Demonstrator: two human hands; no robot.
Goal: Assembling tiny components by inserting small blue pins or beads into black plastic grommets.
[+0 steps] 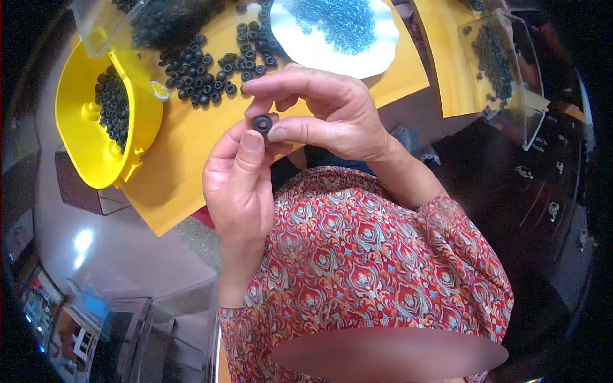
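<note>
Both hands meet over my lap and pinch one small black rubber ring. My left hand presses the ring from below with its thumb. My right hand grips it from above and the right with thumb and forefinger. Just beyond the hands, several loose black rings lie scattered on a yellow sheet. A yellow bowl on the left holds more black rings. A white plate with small blue rings sits behind my right hand.
A clear plastic box at the top left is filled with black rings. Another clear container stands on a second yellow sheet at the right. Dark surface with small metal parts lies far right.
</note>
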